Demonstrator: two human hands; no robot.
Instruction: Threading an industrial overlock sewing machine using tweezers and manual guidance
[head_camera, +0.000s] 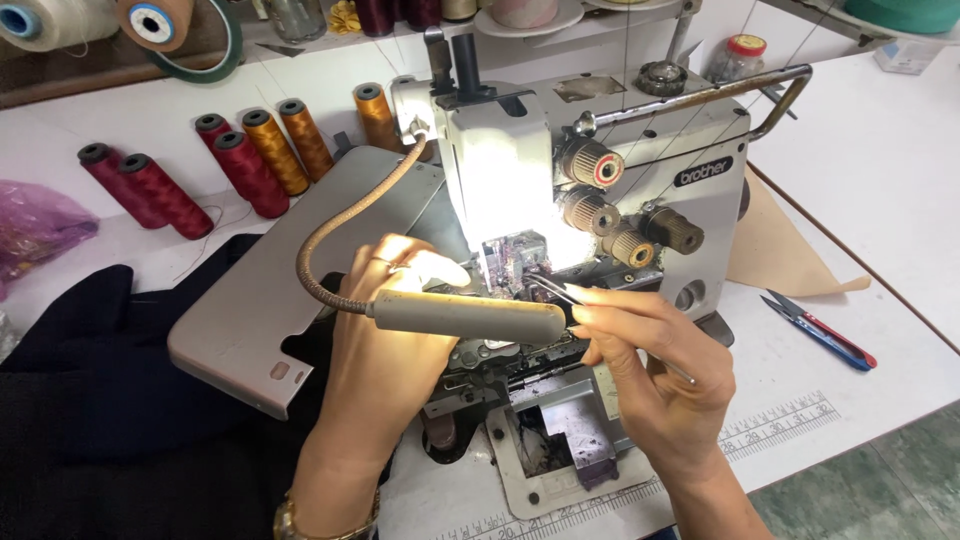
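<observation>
Up close, the right hand (655, 365) pinches a pair of thin metal tweezers (553, 290), fingers closed together on them; the tips point left into the lit needle area of the white sewing machine (600, 190); the other end of the tweezers shows below the hand. The left hand (385, 340) reaches in from the left, fingers curled toward the same spot, though a lamp head (470, 316) on a bendy metal neck crosses in front of it, so I cannot tell whether it grips anything; a ring sits on one finger and a gold bracelet (325, 520) on the wrist. Dark cloth (110, 390) lies at the left of the machine; red and orange thread spools (250, 150) lie behind on the white table (870, 170); blue-and-red thread snips (822, 332) rest at the right, well apart from both hands.
</observation>
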